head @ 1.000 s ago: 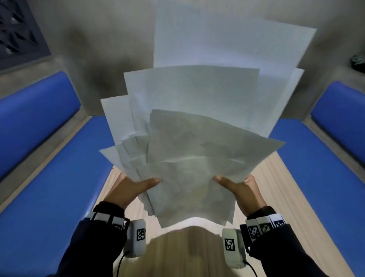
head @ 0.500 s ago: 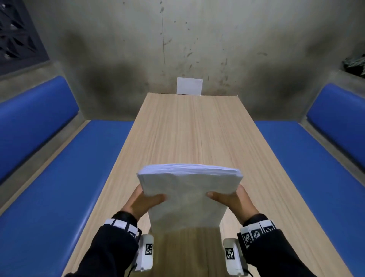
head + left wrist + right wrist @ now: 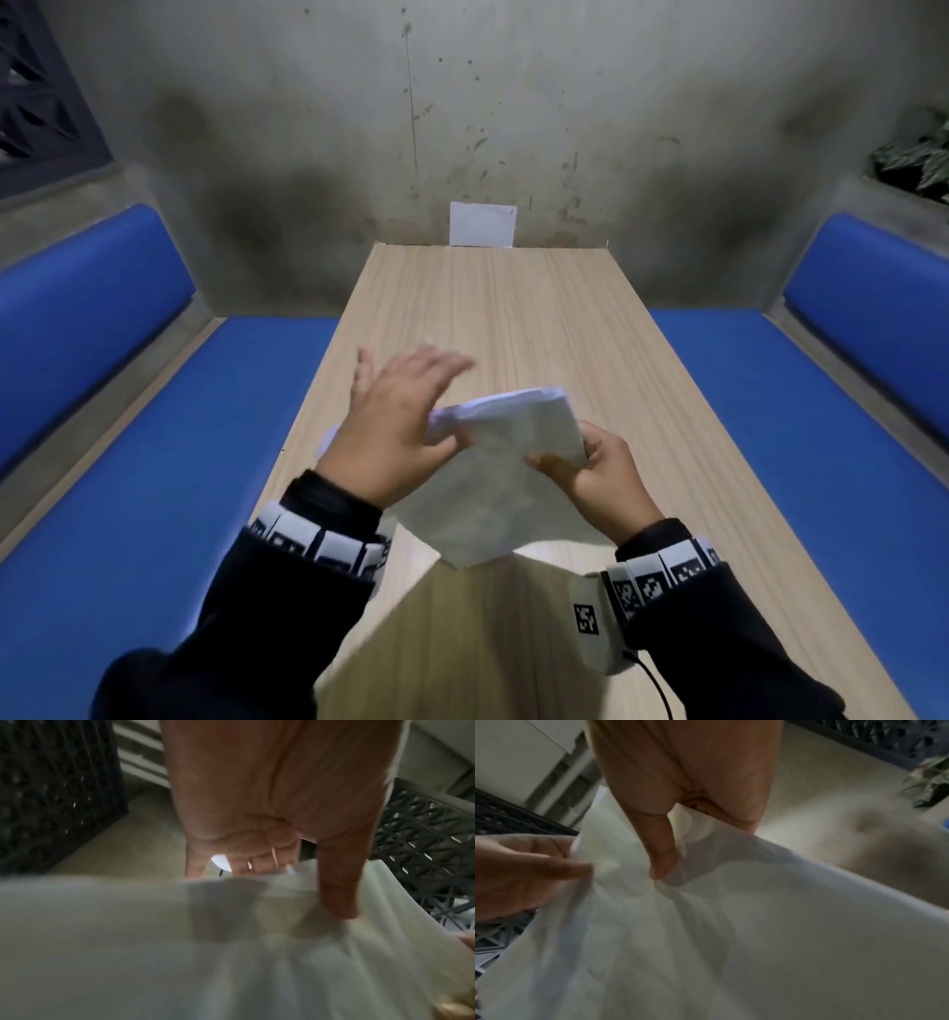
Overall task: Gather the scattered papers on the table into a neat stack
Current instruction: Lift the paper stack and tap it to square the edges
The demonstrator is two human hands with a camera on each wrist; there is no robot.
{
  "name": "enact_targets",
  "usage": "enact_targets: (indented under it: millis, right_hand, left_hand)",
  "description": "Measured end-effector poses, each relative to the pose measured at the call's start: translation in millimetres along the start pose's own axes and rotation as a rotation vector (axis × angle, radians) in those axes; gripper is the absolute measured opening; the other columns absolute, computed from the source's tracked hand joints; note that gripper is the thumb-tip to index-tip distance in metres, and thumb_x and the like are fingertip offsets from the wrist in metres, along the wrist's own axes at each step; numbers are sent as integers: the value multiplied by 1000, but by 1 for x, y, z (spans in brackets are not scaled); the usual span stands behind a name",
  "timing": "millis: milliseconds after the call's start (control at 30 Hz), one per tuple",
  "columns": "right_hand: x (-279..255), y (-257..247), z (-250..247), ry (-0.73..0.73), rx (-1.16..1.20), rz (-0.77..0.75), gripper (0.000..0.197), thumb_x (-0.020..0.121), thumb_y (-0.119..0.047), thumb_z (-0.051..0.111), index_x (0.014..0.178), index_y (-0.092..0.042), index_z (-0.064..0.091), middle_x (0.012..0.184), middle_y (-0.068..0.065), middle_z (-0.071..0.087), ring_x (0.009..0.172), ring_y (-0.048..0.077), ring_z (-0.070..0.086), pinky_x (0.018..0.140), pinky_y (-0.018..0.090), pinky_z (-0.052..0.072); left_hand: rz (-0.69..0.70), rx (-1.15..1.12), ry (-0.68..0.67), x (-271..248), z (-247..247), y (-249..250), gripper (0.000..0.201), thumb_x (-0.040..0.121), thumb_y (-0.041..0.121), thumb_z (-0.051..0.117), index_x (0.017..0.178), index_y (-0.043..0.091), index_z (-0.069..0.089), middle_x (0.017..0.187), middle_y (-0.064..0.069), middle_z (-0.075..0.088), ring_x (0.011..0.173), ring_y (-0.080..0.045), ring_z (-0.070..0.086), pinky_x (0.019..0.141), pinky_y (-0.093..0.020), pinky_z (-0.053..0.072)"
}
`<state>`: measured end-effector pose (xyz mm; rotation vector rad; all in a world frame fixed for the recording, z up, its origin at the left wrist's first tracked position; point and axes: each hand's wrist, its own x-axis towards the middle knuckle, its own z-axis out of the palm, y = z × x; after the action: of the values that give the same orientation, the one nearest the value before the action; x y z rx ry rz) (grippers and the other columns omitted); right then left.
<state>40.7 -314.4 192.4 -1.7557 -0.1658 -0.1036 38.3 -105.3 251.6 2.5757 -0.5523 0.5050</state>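
Observation:
A stack of white papers (image 3: 513, 462) hangs tilted above the near end of the wooden table (image 3: 488, 318). My right hand (image 3: 595, 467) grips its right edge, with the thumb (image 3: 662, 858) pressed on the near face of the sheets (image 3: 757, 943) and the fingers behind. My left hand (image 3: 405, 411) lies over the stack's upper left corner, blurred. Its fingers stretch straight past the top edge, and its thumb (image 3: 336, 898) touches the paper (image 3: 154, 953). The lower left part of the stack is hidden behind that hand.
Blue padded benches run along the left (image 3: 128, 462) and right (image 3: 821, 437) of the table. A small white card (image 3: 482, 224) leans on the concrete wall at the table's far end. A plant (image 3: 919, 159) sits at the upper right.
The fanned papers came down from in front of my face and closed into one stack. My left hand then left its side grip and swung up over the top left corner.

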Motion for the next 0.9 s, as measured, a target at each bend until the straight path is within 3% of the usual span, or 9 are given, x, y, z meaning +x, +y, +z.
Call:
enact_targets:
  millis: [67,200,300,400,533,600,667,767,900]
  right_hand:
    - [1,-5,-1,-11,-40,-50,25,76,-5,71,64,-25,63,60,-8,61,58,4,54,54,14,45]
    - [-1,9,-25,63,-100,-5,18,69,-11,78,76,-23,67,74,-8,66,69,4,59,60,10,46]
    - [-3,40,-58,197,-214,155,55,62,-18,85,112,-20,60,103,-3,62,97,11,56,77,13,45]
    - [-8,62,-72,70,150,317,105,49,-32,90,138,-23,35,129,-3,52,121,14,47,103,33,38]
    - [-6,65,-56,-81,436,367,59,50,-15,87,105,-9,65,98,6,76,93,24,68,75,31,59]
    - [-5,58,-46,39,343,324,41,52,-17,89,87,-9,71,81,3,77,79,23,69,64,26,58]
    - [-5,49,-34,230,310,267,13,70,-1,76,74,-10,68,71,3,70,71,24,62,59,28,53]
    - [-12,44,-16,356,336,245,20,80,3,64,70,-14,62,72,6,62,68,23,56,59,28,48]
    - [-30,62,-4,285,292,294,20,77,0,70,82,-19,64,84,6,67,77,20,62,70,31,52]
  left_hand:
    - [-27,-208,-78,4,4,3,27,78,33,54,97,18,68,91,3,72,94,-16,65,97,-43,46]
    - [-203,-544,42,-6,11,-17,8,82,19,64,79,25,68,64,19,69,68,5,61,66,-11,46]
    - [-433,-804,141,-21,9,-46,7,71,30,72,74,37,69,69,20,73,66,-5,64,71,-25,54]
    - [-536,-940,169,-36,13,-62,25,55,46,70,77,33,71,72,10,75,66,-11,68,71,-39,55]
    - [-599,-1038,217,-47,31,-68,25,64,34,71,86,22,65,73,9,75,66,-9,68,63,-25,57]
    - [-656,-1021,313,-48,42,-65,8,81,17,67,82,24,62,70,13,74,64,-3,67,63,-21,56]
    - [-729,-951,395,-50,55,-64,16,87,10,59,82,25,62,80,7,71,77,-14,65,75,-30,51]
    - [-757,-788,358,-57,74,-56,20,90,14,53,109,12,59,107,-9,64,100,-27,60,83,-35,43]
    - [-820,-848,308,-81,95,-50,45,88,10,57,130,11,42,115,-6,56,106,-21,53,91,-34,39]
